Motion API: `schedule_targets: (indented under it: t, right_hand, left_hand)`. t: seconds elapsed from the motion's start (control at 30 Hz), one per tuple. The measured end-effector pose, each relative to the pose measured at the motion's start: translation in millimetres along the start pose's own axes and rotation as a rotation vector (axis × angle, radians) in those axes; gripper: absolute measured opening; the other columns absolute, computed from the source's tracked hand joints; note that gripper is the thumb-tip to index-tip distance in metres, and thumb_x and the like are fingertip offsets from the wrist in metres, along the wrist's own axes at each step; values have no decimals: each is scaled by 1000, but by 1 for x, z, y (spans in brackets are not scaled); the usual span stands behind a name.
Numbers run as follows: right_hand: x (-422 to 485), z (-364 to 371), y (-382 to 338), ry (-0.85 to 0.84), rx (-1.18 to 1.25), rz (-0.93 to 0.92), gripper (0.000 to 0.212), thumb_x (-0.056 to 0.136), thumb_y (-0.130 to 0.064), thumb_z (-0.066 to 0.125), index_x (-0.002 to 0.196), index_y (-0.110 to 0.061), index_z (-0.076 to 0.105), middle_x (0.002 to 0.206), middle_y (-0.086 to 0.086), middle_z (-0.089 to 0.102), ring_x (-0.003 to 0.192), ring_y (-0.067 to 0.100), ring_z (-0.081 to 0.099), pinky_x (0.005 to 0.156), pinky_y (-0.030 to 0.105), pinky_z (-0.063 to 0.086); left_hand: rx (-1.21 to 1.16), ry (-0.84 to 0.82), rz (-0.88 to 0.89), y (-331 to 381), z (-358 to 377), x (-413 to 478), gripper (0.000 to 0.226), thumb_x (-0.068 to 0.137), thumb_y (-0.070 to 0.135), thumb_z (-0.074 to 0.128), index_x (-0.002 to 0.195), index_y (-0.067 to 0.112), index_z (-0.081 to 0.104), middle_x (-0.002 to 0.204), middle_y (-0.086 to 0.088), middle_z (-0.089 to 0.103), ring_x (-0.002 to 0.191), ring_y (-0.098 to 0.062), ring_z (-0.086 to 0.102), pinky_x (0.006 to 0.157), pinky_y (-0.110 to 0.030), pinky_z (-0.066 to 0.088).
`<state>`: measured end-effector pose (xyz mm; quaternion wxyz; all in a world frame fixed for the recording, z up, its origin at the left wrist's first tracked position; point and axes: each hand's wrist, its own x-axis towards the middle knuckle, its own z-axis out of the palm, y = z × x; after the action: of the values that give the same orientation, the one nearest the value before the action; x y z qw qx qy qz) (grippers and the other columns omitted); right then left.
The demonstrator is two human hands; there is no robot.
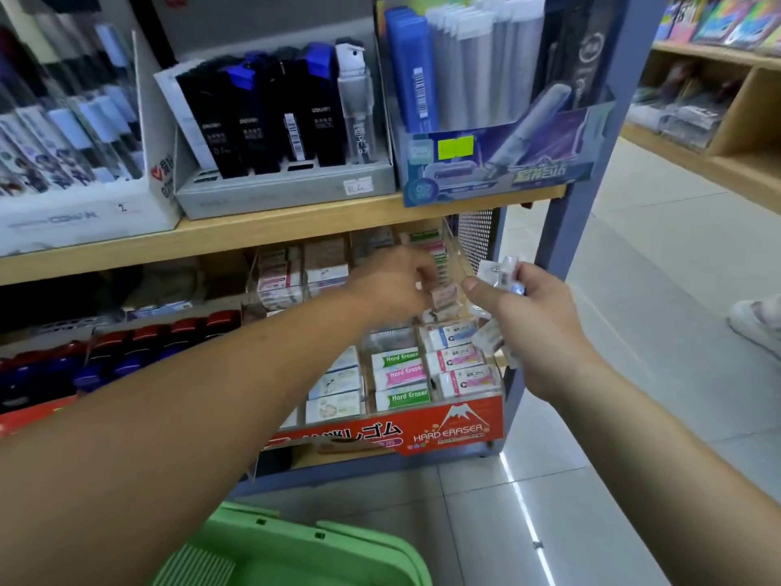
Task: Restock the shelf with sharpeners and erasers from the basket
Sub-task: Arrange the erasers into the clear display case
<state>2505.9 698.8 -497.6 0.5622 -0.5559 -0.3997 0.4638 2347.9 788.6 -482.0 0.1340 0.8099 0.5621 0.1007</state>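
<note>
Plainly the move turns on the left hand [393, 285], which is the nearer of the two to the stock: it reaches under the wooden shelf board [253, 234] into the clear acrylic rack [458, 251], its fingers curled and pinching a small eraser [443, 296] at their tips. That eraser is a short pinkish-tan block in a printed sleeve, somewhat blurred. Its long side seems to run roughly across the view, much as the erasers already stacked in the rack lie. The open compartment lies just ahead of it and a little to the right, against the rack's outer wall, so a short push forward and down looks like all that placing needs. The right hand [536, 327] hangs off the rack's right edge, near the shelf's blue upright. Its fingers are closed round a cluster of clear-wrapped packets [503, 270], some poking out above the thumb and some below the palm; whether these are sharpeners or erasers I cannot tell. Lower down, the red Hard Eraser box [448, 429] holds rows of white sleeved erasers, and the green basket [296, 551] sits on the floor, well below both hands.
</note>
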Motion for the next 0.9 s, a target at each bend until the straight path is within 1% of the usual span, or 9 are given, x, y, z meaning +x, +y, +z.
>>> schedule_targets:
  t: [0.13,0.27,0.4,0.5,0.6,0.67,0.73,0.8,0.9]
  right_hand:
    - [1,0,1,9,2,-3,23,92,-19,78,106,-4,66,96,11,78,90,34,78,80,64,61]
    - [3,-1,3,0,-2,1,22,91,-22,79,105,-10,67,97,7,79,91,32,78,82,63,62]
    - [2,0,2,6,4,6,18,93,-21,78,103,-11,67,93,3,79,86,28,79,79,59,63]
    - [1,1,1,7,0,8,18,93,-20,78,104,-11,68,92,3,79,85,28,79,79,58,64]
    - [1,0,1,5,-2,8,16,93,-20,78,104,-12,68,92,1,79,84,26,79,79,55,65]
    - [-2,0,-1,2,5,7,15,93,-19,77,103,-12,68,91,1,79,81,25,79,77,53,65]
    - [-2,-1,-1,-7,8,3,14,93,-19,77,100,-12,67,91,3,79,82,26,79,78,54,65]
    - [-3,-2,-1,-9,-1,5,14,93,-20,78,99,-13,67,91,4,79,83,28,79,79,57,64]
    - [-2,-2,-2,-15,-14,10,15,93,-21,78,99,-13,67,92,5,79,84,29,79,79,59,64]
  left_hand:
    - [220,-18,41,5,-1,4,23,90,26,69,109,37,75,109,10,70,98,-18,64,76,-32,55]
    - [166,59,55,0,4,5,13,90,42,74,101,36,77,102,15,70,92,-12,64,72,-28,51]
    - [108,-66,-19,4,-1,9,12,86,43,80,94,34,79,94,17,72,84,-5,64,66,-26,50]
    - [115,-129,11,6,-1,13,12,88,31,78,100,34,79,103,17,73,94,-8,65,71,-25,51]
    - [221,-208,89,7,-4,10,18,94,36,70,111,38,77,113,19,71,98,-10,62,64,-22,45]
    - [162,-204,110,4,-5,6,20,95,38,70,114,39,77,119,21,70,104,-9,62,78,-24,52]
    - [-85,-194,99,-2,-4,1,24,96,26,70,118,34,77,118,18,72,108,-6,63,93,-24,51]
    - [-235,-269,98,-8,-4,-3,36,98,15,65,131,26,70,111,15,71,108,-5,62,97,-20,47]
    - [-178,-365,86,-9,-11,-4,39,102,16,59,139,27,64,114,14,63,112,-5,56,93,-16,40]
